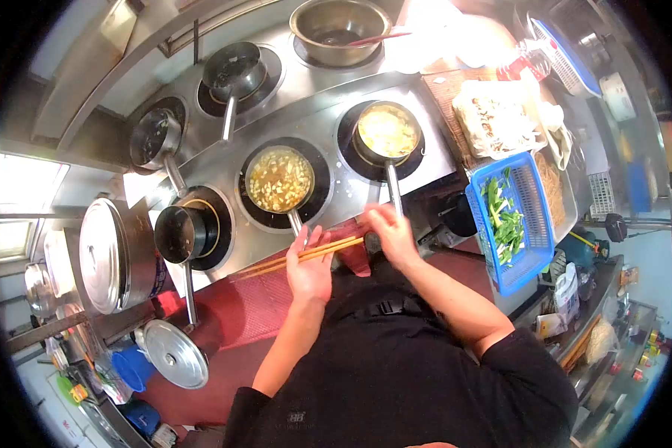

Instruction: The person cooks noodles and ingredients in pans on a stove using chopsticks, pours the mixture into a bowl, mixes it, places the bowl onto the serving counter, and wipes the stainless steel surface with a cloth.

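Head-height view down, edges apparently warped.

Kitchen with pans (281, 179) on burners (245, 196).

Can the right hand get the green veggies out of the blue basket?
Probably yes. The right hand is on the same side as the blue basket, which has no lid, and nothing seems to cover the green veggies.

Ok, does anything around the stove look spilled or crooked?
The dark pan, far left in the front row, sits off-centre, leaving its burner's right side uncovered. Pale specks, perhaps splashes, dot the steel cooktop between the middle pan and right pan.
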`<action>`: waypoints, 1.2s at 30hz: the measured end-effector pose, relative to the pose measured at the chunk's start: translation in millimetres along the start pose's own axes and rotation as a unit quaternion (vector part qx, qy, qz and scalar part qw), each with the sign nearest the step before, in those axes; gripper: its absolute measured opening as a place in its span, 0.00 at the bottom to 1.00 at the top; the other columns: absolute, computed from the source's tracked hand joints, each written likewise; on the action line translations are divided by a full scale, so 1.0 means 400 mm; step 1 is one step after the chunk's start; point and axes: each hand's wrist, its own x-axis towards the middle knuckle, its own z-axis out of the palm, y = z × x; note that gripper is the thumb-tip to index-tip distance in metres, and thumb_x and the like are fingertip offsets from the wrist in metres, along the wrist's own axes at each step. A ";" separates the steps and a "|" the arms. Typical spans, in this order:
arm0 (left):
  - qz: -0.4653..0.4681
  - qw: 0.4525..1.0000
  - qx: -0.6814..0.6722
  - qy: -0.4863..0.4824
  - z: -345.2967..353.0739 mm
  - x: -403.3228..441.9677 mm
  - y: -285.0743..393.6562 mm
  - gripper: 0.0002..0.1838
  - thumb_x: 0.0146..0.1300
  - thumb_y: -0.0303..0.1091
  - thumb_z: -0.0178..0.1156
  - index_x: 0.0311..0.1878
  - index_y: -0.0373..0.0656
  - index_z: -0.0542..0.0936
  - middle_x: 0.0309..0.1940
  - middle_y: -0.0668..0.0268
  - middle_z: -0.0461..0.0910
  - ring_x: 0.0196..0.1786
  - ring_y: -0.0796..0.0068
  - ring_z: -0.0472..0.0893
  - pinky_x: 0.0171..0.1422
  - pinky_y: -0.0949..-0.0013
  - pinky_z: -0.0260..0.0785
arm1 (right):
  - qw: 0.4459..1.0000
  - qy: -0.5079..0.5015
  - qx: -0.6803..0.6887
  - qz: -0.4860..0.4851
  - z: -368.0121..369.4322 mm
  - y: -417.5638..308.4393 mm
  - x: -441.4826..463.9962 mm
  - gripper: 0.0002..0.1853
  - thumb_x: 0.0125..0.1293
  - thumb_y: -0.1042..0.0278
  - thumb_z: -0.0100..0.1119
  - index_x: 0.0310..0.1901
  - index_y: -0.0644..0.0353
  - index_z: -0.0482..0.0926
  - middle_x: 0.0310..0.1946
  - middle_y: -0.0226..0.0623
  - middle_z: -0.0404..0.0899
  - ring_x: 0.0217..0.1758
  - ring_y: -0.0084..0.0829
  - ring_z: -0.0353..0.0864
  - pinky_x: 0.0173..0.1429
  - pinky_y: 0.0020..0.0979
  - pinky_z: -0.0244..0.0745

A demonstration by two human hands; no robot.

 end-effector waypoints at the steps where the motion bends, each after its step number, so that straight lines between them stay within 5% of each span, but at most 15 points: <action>1: 0.002 1.000 0.004 -0.002 -0.008 0.000 0.000 0.23 0.72 0.47 0.43 0.64 0.46 0.70 0.54 0.58 0.76 0.58 0.57 0.75 0.67 0.54 0.65 | 0.979 0.118 -0.133 -0.101 -0.049 0.035 0.023 0.27 0.66 0.56 0.61 0.60 0.66 0.71 0.53 0.43 0.77 0.58 0.37 0.76 0.60 0.37 0.69; 3: -0.016 0.998 0.063 0.015 -0.035 -0.006 -0.006 0.24 0.71 0.48 0.44 0.62 0.43 0.71 0.49 0.54 0.79 0.53 0.57 0.78 0.61 0.55 0.70 | 0.902 0.194 -0.379 -0.073 -0.120 0.108 0.056 0.35 0.63 0.53 0.62 0.66 0.65 0.63 0.55 0.50 0.75 0.60 0.42 0.73 0.63 0.42 0.67; 4: -0.028 0.997 0.067 0.034 -0.020 -0.017 -0.015 0.24 0.72 0.47 0.42 0.61 0.42 0.72 0.44 0.55 0.82 0.47 0.57 0.81 0.57 0.56 0.72 | 0.944 0.159 -0.288 0.004 -0.141 0.177 0.083 0.39 0.63 0.52 0.63 0.68 0.65 0.58 0.53 0.53 0.75 0.59 0.49 0.73 0.66 0.46 0.64; 7: -0.052 0.996 0.074 0.015 -0.022 -0.029 -0.070 0.23 0.74 0.47 0.40 0.61 0.42 0.71 0.44 0.54 0.82 0.45 0.57 0.82 0.54 0.57 0.74 | 0.957 0.077 0.102 0.262 -0.154 0.167 0.121 0.16 0.66 0.58 0.60 0.49 0.57 0.71 0.25 0.29 0.74 0.19 0.21 0.71 0.20 0.26 0.66; 10: -0.041 0.993 0.108 0.024 -0.013 -0.054 -0.119 0.24 0.75 0.47 0.38 0.62 0.41 0.71 0.43 0.55 0.83 0.44 0.58 0.82 0.50 0.58 0.75 | 0.975 0.043 -0.027 0.216 -0.217 0.142 0.090 0.11 0.67 0.60 0.58 0.40 0.56 0.70 0.22 0.27 0.71 0.17 0.20 0.68 0.18 0.25 0.63; 21: -0.020 0.991 0.123 0.045 0.032 -0.059 -0.194 0.24 0.75 0.47 0.39 0.62 0.41 0.71 0.43 0.55 0.82 0.44 0.59 0.82 0.48 0.60 0.76 | 0.977 0.021 -0.088 0.192 -0.283 0.205 0.044 0.11 0.67 0.62 0.56 0.41 0.60 0.70 0.20 0.29 0.70 0.17 0.21 0.69 0.18 0.25 0.63; 25: -0.025 0.991 0.125 0.037 0.027 -0.050 -0.210 0.24 0.74 0.47 0.39 0.62 0.41 0.71 0.44 0.55 0.82 0.44 0.58 0.82 0.49 0.60 0.76 | 0.982 0.014 -0.048 0.183 -0.300 0.213 0.074 0.15 0.64 0.61 0.59 0.42 0.66 0.73 0.21 0.36 0.76 0.18 0.27 0.75 0.23 0.32 0.71; 27: -0.040 0.988 0.145 0.025 0.026 -0.045 -0.222 0.24 0.74 0.49 0.40 0.64 0.46 0.70 0.45 0.60 0.82 0.47 0.60 0.80 0.53 0.52 0.74 | 0.985 0.016 -0.047 0.165 -0.315 0.218 0.094 0.15 0.64 0.61 0.60 0.42 0.66 0.73 0.20 0.36 0.76 0.18 0.26 0.75 0.23 0.32 0.70; 36: -0.031 0.987 0.157 0.003 0.050 -0.041 -0.254 0.24 0.74 0.49 0.40 0.63 0.45 0.70 0.46 0.59 0.81 0.47 0.60 0.81 0.51 0.54 0.74 | 0.988 -0.004 -0.025 0.152 -0.331 0.201 0.125 0.15 0.64 0.61 0.60 0.40 0.66 0.72 0.18 0.34 0.74 0.16 0.25 0.74 0.20 0.30 0.69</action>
